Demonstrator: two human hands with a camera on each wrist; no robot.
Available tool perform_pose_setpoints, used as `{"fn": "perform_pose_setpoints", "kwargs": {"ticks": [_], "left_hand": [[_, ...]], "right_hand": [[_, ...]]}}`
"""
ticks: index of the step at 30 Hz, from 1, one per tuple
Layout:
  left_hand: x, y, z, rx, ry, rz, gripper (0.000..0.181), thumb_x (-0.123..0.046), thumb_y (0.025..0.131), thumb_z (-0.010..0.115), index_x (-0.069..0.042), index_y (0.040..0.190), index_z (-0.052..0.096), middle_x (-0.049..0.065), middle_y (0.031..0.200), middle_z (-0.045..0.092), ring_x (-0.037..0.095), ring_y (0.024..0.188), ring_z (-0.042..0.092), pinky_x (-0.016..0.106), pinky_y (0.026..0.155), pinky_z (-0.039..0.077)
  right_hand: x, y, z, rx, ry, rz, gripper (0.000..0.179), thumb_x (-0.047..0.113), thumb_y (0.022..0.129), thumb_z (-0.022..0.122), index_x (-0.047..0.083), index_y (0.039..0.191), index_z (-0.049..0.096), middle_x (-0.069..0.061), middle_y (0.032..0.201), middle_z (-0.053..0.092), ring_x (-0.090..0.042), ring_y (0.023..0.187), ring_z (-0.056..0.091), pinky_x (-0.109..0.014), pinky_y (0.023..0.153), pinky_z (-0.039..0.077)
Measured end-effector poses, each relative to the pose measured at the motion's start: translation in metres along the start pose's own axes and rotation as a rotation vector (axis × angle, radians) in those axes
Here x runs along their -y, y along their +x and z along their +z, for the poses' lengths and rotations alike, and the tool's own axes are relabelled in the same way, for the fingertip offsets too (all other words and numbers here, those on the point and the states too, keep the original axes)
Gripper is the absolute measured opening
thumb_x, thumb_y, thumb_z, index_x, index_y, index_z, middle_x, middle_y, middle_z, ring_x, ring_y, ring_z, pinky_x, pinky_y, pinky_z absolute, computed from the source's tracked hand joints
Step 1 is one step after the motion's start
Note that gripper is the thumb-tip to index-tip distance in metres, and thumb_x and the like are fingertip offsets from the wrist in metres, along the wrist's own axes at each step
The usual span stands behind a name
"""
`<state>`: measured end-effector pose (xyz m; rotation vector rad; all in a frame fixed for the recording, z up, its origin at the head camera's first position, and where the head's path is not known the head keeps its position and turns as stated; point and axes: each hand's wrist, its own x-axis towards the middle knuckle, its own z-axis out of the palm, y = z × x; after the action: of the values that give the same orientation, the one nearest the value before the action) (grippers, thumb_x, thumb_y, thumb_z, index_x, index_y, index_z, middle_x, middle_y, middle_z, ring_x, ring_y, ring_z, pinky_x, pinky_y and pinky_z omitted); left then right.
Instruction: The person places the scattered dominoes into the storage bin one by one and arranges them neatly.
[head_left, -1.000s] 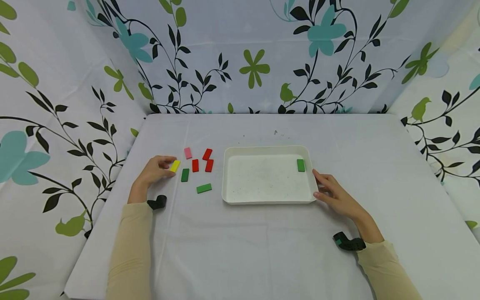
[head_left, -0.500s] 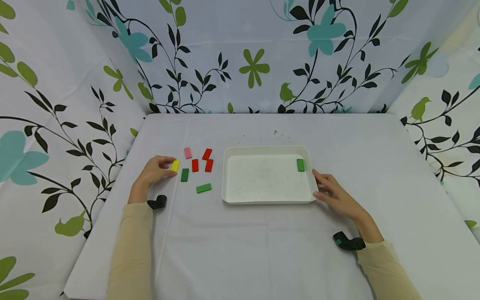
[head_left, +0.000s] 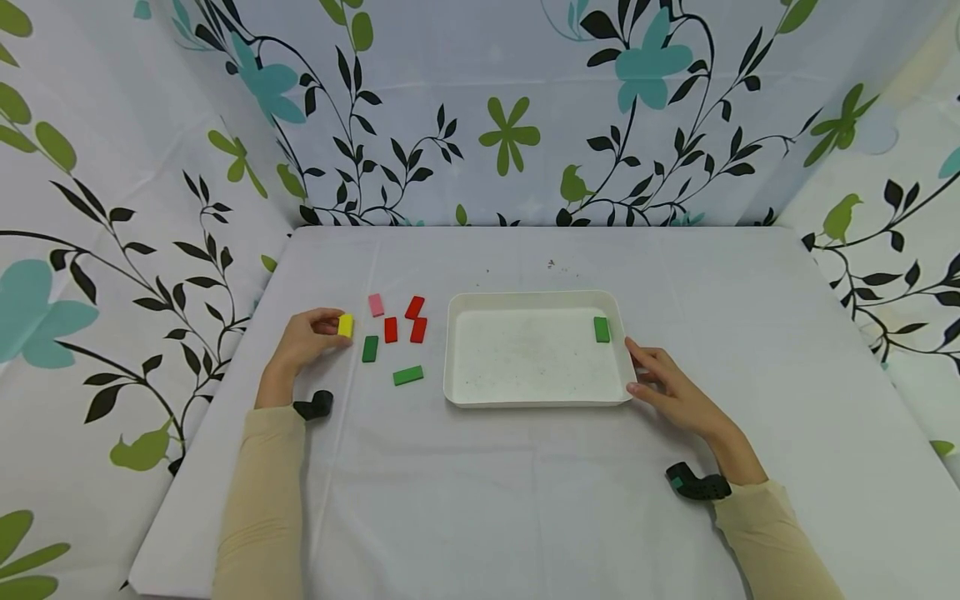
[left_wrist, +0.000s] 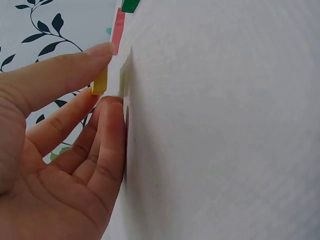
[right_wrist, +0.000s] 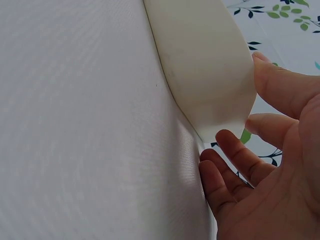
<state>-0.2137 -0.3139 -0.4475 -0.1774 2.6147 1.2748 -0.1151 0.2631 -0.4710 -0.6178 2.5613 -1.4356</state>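
My left hand [head_left: 306, 340] pinches a yellow block [head_left: 345, 325] between thumb and index finger at the left of the table. In the left wrist view the block [left_wrist: 100, 82] stands out from the cloth, partly hidden by the thumb. Just right of that hand lie a pink block [head_left: 376, 305], red blocks [head_left: 391, 330] and two green blocks [head_left: 370, 348]. My right hand [head_left: 667, 385] touches the right side of a shallow white tray [head_left: 540, 403], thumb and index finger apart along its edge, the other fingers loosely bent. One green block [head_left: 602, 330] lies inside the tray near its right wall.
A white cloth [head_left: 525, 500] covers the table. Dark specks [head_left: 552, 264] lie behind the tray. A leaf-patterned curtain [head_left: 450, 75] hangs behind and at both sides. Each wrist wears a black camera mount [head_left: 697, 483].
The yellow block, previously lying slanted at the left fingertips, is now pinched more upright and has shifted slightly left and up. The right hand and tray have stayed in place.
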Motion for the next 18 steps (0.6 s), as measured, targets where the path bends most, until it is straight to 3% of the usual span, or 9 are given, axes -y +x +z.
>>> {"fn": "perform_pose_setpoints", "kwargs": {"ticks": [7, 18], "left_hand": [[-0.001, -0.002, -0.001, -0.031, -0.098, 0.014, 0.061, -0.009, 0.086, 0.073, -0.004, 0.141, 0.049, 0.017, 0.132, 0.050, 0.014, 0.100, 0.051, 0.008, 0.075, 0.045], [-0.030, -0.001, 0.003, -0.082, -0.238, 0.051, 0.060, -0.017, 0.087, 0.074, -0.011, 0.142, 0.050, 0.002, 0.126, 0.051, 0.012, 0.105, 0.052, 0.009, 0.084, 0.047]], "right_hand": [[0.001, 0.000, 0.000, 0.004, -0.001, 0.014, 0.068, 0.009, 0.098, 0.058, 0.010, 0.156, 0.022, -0.023, 0.138, 0.038, -0.022, 0.121, 0.041, -0.011, 0.095, 0.036], [0.001, 0.000, 0.000, 0.003, -0.005, 0.025, 0.068, 0.010, 0.097, 0.058, 0.007, 0.155, 0.023, -0.023, 0.138, 0.038, -0.028, 0.122, 0.042, -0.010, 0.095, 0.036]]}}
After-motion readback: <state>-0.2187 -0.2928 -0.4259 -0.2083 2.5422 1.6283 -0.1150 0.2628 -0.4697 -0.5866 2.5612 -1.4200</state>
